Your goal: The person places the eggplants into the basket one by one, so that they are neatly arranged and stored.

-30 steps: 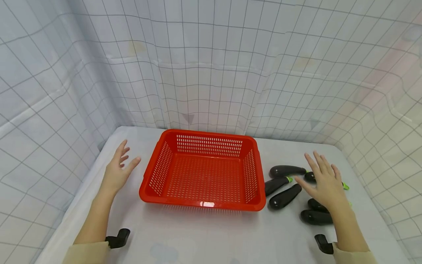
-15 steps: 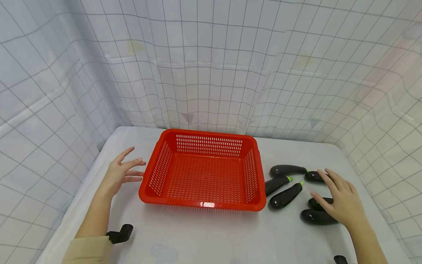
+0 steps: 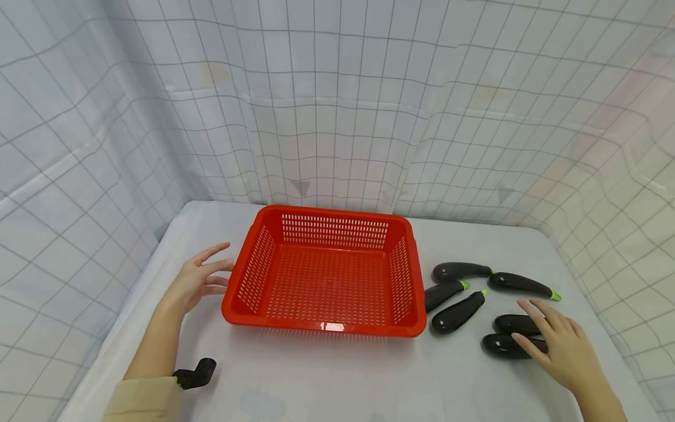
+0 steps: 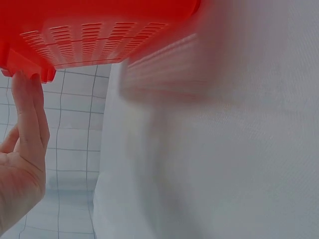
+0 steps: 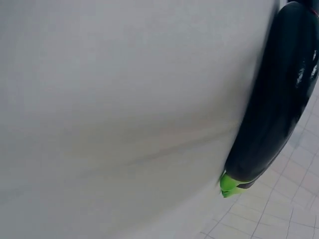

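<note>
A red plastic basket [image 3: 329, 328] with slotted walls stands mid-table, bare inside. My left hand [image 3: 195, 284] is at its left side, fingers extended toward the rim; the left wrist view has the fingertips [image 4: 34, 79] right at the red edge. Over on the right, my right hand [image 3: 566, 351] reaches over two dark eggplants lying side by side, a front eggplant [image 3: 501, 347] and a rear eggplant [image 3: 514, 323]. Its thumb overlaps the front one, and the hand hides their stem ends. A glossy eggplant [image 5: 276, 99] with a green cap fills the right wrist view's edge.
Between basket and right hand lie more eggplants: a back eggplant [image 3: 459, 270], another eggplant [image 3: 522, 283] with its green tip rightward, one eggplant [image 3: 443, 296] against the basket and a diagonal eggplant [image 3: 457, 313]. A gridded white curtain [image 3: 337, 117] surrounds the white table [image 3: 327, 381].
My right hand has moved right and toward me, down over the two front eggplants, uncovering the one behind. My left hand has turned and come in to the basket's left rim. The basket stays put.
</note>
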`<state>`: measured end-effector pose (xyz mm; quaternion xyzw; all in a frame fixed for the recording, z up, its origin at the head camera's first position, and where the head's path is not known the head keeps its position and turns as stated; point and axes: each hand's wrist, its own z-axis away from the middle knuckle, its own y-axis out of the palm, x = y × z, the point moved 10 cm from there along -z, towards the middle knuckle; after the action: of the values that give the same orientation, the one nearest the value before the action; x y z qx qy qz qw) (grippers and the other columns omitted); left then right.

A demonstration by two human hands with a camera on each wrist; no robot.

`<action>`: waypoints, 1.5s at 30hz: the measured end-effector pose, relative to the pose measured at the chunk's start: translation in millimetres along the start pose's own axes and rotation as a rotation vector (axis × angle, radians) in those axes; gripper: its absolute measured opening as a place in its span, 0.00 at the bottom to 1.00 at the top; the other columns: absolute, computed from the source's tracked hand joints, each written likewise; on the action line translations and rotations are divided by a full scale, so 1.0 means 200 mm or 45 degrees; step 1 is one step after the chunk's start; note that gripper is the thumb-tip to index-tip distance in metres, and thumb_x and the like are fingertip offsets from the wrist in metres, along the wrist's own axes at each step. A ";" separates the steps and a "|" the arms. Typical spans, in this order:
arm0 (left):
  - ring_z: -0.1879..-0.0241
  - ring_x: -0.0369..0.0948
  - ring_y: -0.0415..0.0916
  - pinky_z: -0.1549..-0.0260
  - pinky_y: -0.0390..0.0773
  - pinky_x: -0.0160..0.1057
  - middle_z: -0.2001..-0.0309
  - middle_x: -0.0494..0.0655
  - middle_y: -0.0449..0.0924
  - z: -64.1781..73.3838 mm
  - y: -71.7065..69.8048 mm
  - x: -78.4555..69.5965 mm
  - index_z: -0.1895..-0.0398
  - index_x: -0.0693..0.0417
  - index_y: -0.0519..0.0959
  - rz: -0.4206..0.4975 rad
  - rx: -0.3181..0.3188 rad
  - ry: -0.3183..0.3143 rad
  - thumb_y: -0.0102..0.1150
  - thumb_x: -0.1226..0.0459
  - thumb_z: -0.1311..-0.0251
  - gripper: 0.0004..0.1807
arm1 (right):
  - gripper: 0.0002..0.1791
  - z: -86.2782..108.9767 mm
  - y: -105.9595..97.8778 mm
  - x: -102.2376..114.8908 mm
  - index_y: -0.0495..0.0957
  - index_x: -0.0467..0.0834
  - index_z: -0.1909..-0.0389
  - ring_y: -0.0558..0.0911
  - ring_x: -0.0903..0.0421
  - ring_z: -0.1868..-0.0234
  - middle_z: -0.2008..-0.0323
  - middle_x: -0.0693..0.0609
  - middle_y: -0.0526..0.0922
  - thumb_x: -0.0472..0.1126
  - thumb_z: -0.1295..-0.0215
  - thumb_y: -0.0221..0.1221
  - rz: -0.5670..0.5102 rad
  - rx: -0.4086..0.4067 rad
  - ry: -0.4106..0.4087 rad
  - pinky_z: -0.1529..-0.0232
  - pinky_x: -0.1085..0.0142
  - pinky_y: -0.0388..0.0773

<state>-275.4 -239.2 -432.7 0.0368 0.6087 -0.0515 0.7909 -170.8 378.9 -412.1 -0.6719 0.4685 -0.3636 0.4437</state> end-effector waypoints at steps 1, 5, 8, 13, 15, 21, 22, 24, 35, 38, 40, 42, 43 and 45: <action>0.76 0.40 0.79 0.69 0.81 0.37 0.67 0.37 0.80 0.00 0.00 0.00 0.30 0.51 0.52 0.002 0.006 -0.007 0.54 0.56 0.39 0.36 | 0.39 0.01 0.01 0.00 0.57 0.54 0.32 0.67 0.38 0.48 0.42 0.42 0.65 0.54 0.45 0.60 0.001 0.010 0.003 0.50 0.43 0.58; 0.77 0.39 0.79 0.70 0.81 0.37 0.68 0.38 0.81 0.00 0.02 0.01 0.29 0.50 0.51 0.023 0.028 -0.017 0.53 0.59 0.38 0.36 | 0.39 0.06 0.06 0.00 0.57 0.55 0.32 0.67 0.39 0.48 0.43 0.43 0.66 0.54 0.45 0.61 -0.010 0.043 -0.007 0.50 0.43 0.58; 0.76 0.40 0.79 0.69 0.81 0.38 0.68 0.38 0.81 0.00 0.02 0.01 0.29 0.49 0.50 0.011 0.047 -0.017 0.53 0.60 0.38 0.36 | 0.39 0.08 0.09 0.00 0.58 0.56 0.33 0.67 0.40 0.48 0.44 0.44 0.66 0.54 0.46 0.61 -0.021 0.062 -0.015 0.50 0.44 0.58; 0.73 0.41 0.80 0.67 0.81 0.41 0.66 0.37 0.82 0.00 0.04 0.00 0.29 0.48 0.49 -0.037 0.088 -0.003 0.53 0.60 0.38 0.37 | 0.39 0.11 0.12 0.01 0.59 0.57 0.34 0.67 0.40 0.48 0.46 0.44 0.67 0.54 0.47 0.62 -0.022 0.081 -0.020 0.51 0.44 0.58; 0.72 0.41 0.80 0.66 0.81 0.42 0.65 0.37 0.81 0.00 0.04 0.00 0.29 0.48 0.49 -0.049 0.113 0.001 0.53 0.61 0.38 0.37 | 0.38 0.12 0.12 0.01 0.60 0.57 0.34 0.67 0.40 0.48 0.47 0.44 0.68 0.53 0.48 0.63 -0.022 0.084 -0.030 0.51 0.44 0.59; 0.69 0.40 0.81 0.66 0.81 0.42 0.65 0.38 0.81 -0.01 0.05 0.01 0.29 0.46 0.50 -0.041 0.167 -0.005 0.54 0.65 0.39 0.37 | 0.37 0.13 0.14 0.02 0.63 0.55 0.36 0.67 0.41 0.50 0.48 0.44 0.68 0.53 0.48 0.63 -0.035 0.084 -0.067 0.52 0.46 0.59; 0.69 0.40 0.81 0.66 0.81 0.42 0.65 0.38 0.81 -0.02 0.05 0.01 0.29 0.46 0.50 -0.039 0.171 -0.005 0.55 0.66 0.40 0.37 | 0.37 0.14 0.15 0.02 0.63 0.55 0.36 0.67 0.41 0.50 0.49 0.44 0.68 0.53 0.49 0.63 -0.033 0.083 -0.071 0.53 0.47 0.59; 0.69 0.40 0.81 0.66 0.81 0.42 0.66 0.38 0.81 -0.02 0.05 0.01 0.29 0.46 0.51 -0.034 0.175 -0.007 0.55 0.66 0.40 0.37 | 0.36 0.14 0.15 0.02 0.64 0.55 0.37 0.67 0.40 0.50 0.49 0.44 0.68 0.53 0.49 0.64 -0.025 0.079 -0.079 0.53 0.47 0.59; 0.69 0.40 0.80 0.67 0.81 0.43 0.67 0.38 0.81 -0.02 0.06 0.02 0.29 0.46 0.51 -0.035 0.176 -0.008 0.55 0.66 0.40 0.38 | 0.35 0.16 0.17 0.01 0.70 0.52 0.45 0.70 0.41 0.55 0.53 0.45 0.70 0.57 0.57 0.66 0.002 0.025 -0.152 0.55 0.49 0.61; 0.69 0.40 0.80 0.67 0.81 0.42 0.67 0.38 0.81 -0.02 0.06 0.02 0.29 0.46 0.51 -0.031 0.175 -0.007 0.56 0.66 0.41 0.38 | 0.35 0.16 0.17 0.02 0.71 0.52 0.46 0.70 0.42 0.55 0.54 0.46 0.71 0.59 0.57 0.66 -0.003 0.011 -0.179 0.55 0.50 0.61; 0.69 0.40 0.80 0.67 0.81 0.42 0.67 0.38 0.81 -0.02 0.06 0.02 0.29 0.46 0.51 -0.030 0.176 -0.008 0.56 0.66 0.41 0.38 | 0.35 0.16 0.17 0.02 0.72 0.52 0.46 0.70 0.43 0.55 0.54 0.46 0.71 0.60 0.57 0.65 -0.002 -0.001 -0.195 0.56 0.50 0.61; 0.69 0.40 0.81 0.67 0.81 0.42 0.67 0.38 0.81 -0.02 0.06 0.02 0.29 0.46 0.50 -0.030 0.178 -0.012 0.55 0.67 0.40 0.38 | 0.35 0.16 0.16 0.03 0.72 0.51 0.46 0.70 0.43 0.55 0.54 0.46 0.71 0.61 0.58 0.65 -0.001 -0.013 -0.207 0.56 0.50 0.61; 0.69 0.40 0.81 0.67 0.81 0.43 0.67 0.38 0.81 -0.03 0.06 0.02 0.29 0.46 0.50 -0.031 0.179 -0.014 0.55 0.67 0.40 0.38 | 0.35 0.16 0.16 0.04 0.72 0.52 0.46 0.70 0.43 0.54 0.54 0.46 0.71 0.61 0.57 0.65 0.002 -0.014 -0.213 0.56 0.50 0.62; 0.69 0.40 0.81 0.67 0.81 0.43 0.67 0.38 0.81 -0.03 0.06 0.02 0.29 0.46 0.49 -0.035 0.181 -0.015 0.55 0.67 0.40 0.38 | 0.35 0.15 0.16 0.05 0.72 0.52 0.46 0.70 0.44 0.54 0.54 0.47 0.72 0.62 0.57 0.64 0.010 -0.019 -0.227 0.56 0.50 0.62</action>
<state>-277.7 -226.1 -438.0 0.0842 0.5992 -0.1054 0.7892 -150.4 371.8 -452.7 -0.7029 0.4326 -0.2972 0.4801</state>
